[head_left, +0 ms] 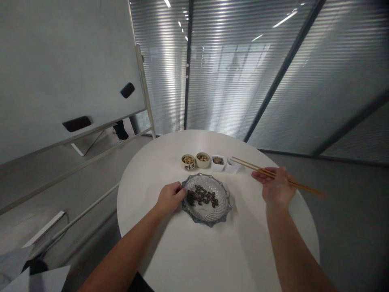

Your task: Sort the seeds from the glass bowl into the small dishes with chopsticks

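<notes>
My left hand (pixel 170 198) is closed on the left rim of a scalloped clear glass bowl (pixel 224 205). Dark seeds (pixel 203 195), looking like melon seeds, lie in the bowl's left and middle part. My right hand (pixel 278 186) holds a pair of wooden chopsticks (pixel 254 167) to the right of the bowl. Their tips point left, over or close to the rightmost white container (pixel 232 168); I cannot tell if they touch it. No seed shows between the tips.
Behind the bowl stand two tan cups, the left cup (pixel 188 166) and right cup (pixel 203 164), with nut-like pieces, and a white container (pixel 218 167) with small dark bits. All rest on a round white table (pixel 194 259). A whiteboard (pixel 69 61) stands left; ribbed glass panels (pixel 225 81) rise behind.
</notes>
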A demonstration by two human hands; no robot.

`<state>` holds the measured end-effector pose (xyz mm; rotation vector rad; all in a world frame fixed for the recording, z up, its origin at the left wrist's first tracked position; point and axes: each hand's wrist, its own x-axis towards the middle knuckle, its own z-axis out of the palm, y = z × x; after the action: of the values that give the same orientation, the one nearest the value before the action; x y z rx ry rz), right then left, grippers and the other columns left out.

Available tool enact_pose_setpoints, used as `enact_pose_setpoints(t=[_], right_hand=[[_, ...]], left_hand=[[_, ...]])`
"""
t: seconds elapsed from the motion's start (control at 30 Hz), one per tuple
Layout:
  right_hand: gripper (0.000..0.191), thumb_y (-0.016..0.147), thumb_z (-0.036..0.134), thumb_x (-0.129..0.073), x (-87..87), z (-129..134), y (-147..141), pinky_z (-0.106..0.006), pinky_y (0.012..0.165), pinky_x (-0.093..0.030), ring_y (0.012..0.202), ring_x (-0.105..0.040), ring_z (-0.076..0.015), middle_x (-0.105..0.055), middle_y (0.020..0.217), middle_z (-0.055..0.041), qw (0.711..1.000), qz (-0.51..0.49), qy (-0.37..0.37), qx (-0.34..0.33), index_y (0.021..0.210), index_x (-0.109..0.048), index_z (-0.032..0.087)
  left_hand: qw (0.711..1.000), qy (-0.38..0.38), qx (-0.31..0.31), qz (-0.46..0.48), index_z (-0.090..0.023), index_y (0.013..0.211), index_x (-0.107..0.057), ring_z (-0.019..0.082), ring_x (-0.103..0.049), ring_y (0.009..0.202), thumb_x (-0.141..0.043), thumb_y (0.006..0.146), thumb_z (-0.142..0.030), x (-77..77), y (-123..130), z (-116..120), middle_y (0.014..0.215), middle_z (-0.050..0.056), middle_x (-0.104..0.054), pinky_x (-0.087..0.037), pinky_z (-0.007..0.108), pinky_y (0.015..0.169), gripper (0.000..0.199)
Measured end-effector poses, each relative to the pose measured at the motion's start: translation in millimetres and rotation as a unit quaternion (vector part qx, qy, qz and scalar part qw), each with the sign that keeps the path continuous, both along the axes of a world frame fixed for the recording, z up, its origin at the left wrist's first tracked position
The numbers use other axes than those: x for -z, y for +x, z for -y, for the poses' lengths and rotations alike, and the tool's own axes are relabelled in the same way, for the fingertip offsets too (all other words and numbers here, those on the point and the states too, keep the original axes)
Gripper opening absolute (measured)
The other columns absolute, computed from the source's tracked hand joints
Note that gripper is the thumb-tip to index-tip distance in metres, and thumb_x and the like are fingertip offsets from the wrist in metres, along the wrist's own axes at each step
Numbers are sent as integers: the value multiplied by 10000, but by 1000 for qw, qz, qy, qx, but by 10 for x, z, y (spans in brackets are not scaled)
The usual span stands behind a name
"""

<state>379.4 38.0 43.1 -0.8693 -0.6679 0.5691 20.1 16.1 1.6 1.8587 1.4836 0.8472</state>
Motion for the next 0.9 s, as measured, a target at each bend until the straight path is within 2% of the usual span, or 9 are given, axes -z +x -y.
enact_pose_setpoints(t=[0.1,0.17,0.27,0.37,0.57,0.9], right_hand=[[467,828,579,-739,-31,154,-229,-354,485,-642,439,-700,-222,-698,557,-69,994,15,-14,-103,704,-669,134],[488,783,605,-775,-21,249,-424,-330,436,-619,430,-696,-225,-713,576,-86,980,50,-67,-180,712,-697,129],[494,759,628,-788,21,335,-674,-326,442,-620,439,-696,-218,-721,581,-79,957,86,-129,-245,725,-708,142],[537,731,681,-781,60,350,-793,-302,435,-610,441,-695,-212,-719,565,-77,947,108,-166,-253,727,-704,150],[579,722,725,-757,69,318,-822,-264,420,-587,437,-689,-197,-707,542,-74,943,121,-189,-245,722,-685,150],[594,684,761,-751,5,336,-948,-304,454,-612,437,-688,-214,-704,519,-75,937,155,-202,-239,683,-683,171]], left_hand=[[1000,-2,3,1,-187,654,-486,116,-424,619,-498,852,-378,3,-1,2,599,-44,-430,-257,257,589,275],[1000,-2,2,5,-186,654,-489,116,-427,617,-498,851,-374,4,-4,5,597,-44,-432,-261,257,588,272],[1000,-1,2,9,-187,646,-486,115,-426,611,-499,853,-375,7,-8,6,589,-45,-428,-258,256,582,280],[1000,-4,6,8,-188,642,-484,115,-423,609,-498,858,-383,1,-9,4,587,-45,-431,-256,257,579,292],[1000,-1,6,2,-189,641,-482,118,-426,614,-498,856,-388,-15,-6,8,594,-42,-438,-257,260,582,294],[1000,4,2,-3,-188,648,-488,117,-423,614,-502,856,-380,11,-8,-1,595,-41,-426,-248,259,579,283]])
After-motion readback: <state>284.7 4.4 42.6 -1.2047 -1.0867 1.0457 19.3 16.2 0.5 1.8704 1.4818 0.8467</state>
